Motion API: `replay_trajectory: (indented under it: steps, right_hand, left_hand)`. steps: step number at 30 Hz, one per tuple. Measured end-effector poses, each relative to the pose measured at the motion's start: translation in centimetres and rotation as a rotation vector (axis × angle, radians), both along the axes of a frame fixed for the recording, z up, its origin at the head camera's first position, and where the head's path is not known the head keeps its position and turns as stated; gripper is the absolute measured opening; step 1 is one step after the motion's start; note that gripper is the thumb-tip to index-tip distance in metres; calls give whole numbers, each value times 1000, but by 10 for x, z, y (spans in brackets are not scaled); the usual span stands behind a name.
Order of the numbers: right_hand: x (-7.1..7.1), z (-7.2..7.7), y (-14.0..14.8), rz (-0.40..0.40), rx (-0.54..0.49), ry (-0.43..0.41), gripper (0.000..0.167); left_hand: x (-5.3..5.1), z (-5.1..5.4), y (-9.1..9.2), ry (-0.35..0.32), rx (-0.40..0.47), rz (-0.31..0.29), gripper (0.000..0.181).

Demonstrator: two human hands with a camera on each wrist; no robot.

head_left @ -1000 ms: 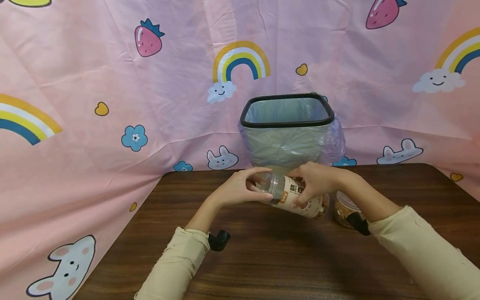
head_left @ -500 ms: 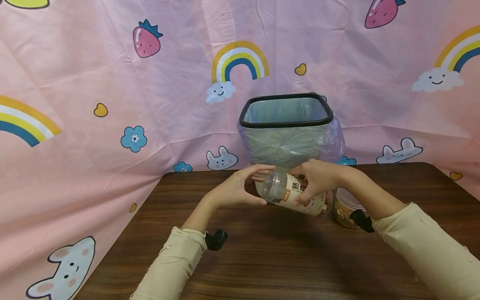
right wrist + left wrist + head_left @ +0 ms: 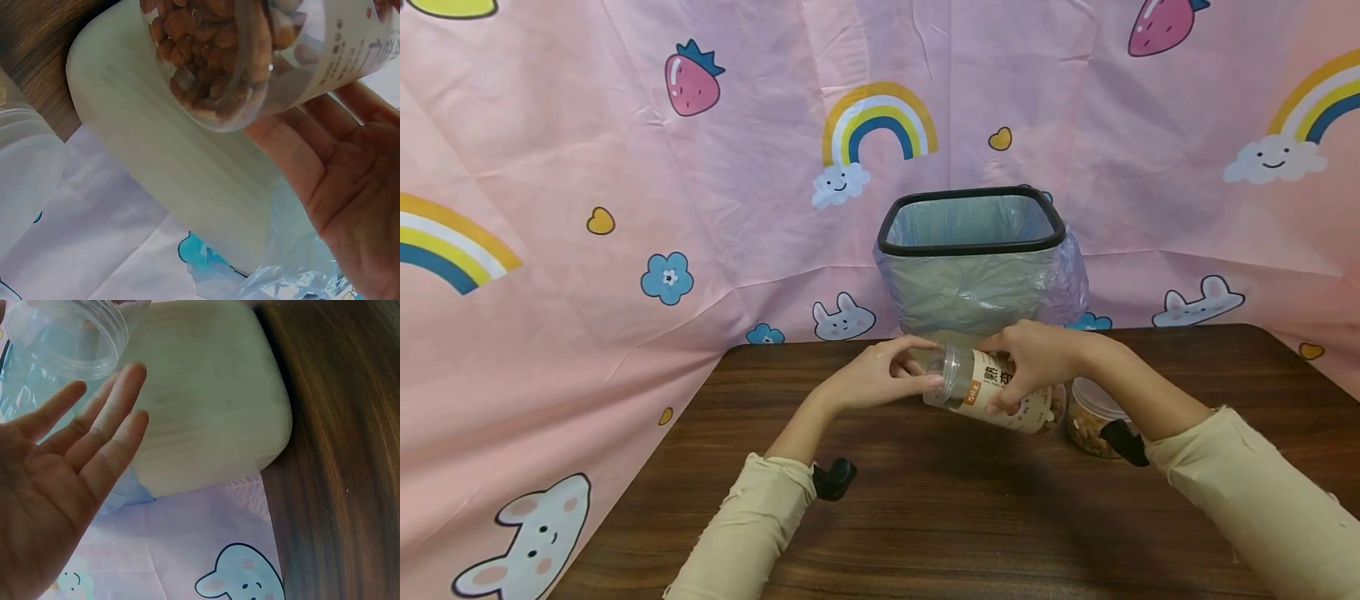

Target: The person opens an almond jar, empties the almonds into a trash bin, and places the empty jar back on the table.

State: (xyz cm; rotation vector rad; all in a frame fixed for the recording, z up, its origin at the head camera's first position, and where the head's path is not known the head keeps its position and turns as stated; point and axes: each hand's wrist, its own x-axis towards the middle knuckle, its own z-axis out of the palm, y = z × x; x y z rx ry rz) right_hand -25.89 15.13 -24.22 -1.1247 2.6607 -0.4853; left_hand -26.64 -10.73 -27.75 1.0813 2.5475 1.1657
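A clear jar of brown nuts (image 3: 973, 383) with a cream label lies tilted in the air, lid end to the left. The right hand (image 3: 1037, 358) grips its body from above; in the right wrist view that hand (image 3: 356, 162) reaches round the jar (image 3: 212, 56). At the clear lid end is the left hand (image 3: 876, 375), thumb and index finger on either side of it. The left wrist view has the left hand (image 3: 59, 469) with its fingers fairly straight and spread beside the lid (image 3: 81, 347); whether they touch it cannot be told.
Behind the hands stands a bin (image 3: 977, 292) with a black rim and a bag liner. A second jar (image 3: 1086, 421), partly hidden by the right forearm, is on the dark wooden table (image 3: 925, 517). A patterned cloth (image 3: 760, 167) hangs at the back.
The left hand opened away from the lid, then came back round its end with thumb and index finger closer together. The right hand and the jar have shifted slightly to the right.
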Motion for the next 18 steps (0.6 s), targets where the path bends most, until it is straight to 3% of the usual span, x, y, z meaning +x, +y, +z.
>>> replay_trajectory:
  steps: [3,7,11,14,18]
  right_hand:
    - [0,0,0,-9,2,1,59]
    - [0,0,1,-20,6,0,61]
    - [0,-1,1,-23,7,3,60]
    - [0,0,1,-21,5,4,60]
    - [2,0,1,-13,6,4,60]
  left_hand:
    - [-1,0,-1,26,23,-20,69]
    - [-3,0,-1,76,87,-120,85]
    - [-3,-1,0,94,129,-193,84]
    - [-3,0,1,56,128,-183,79]
    - [-1,1,1,-20,103,-119,68]
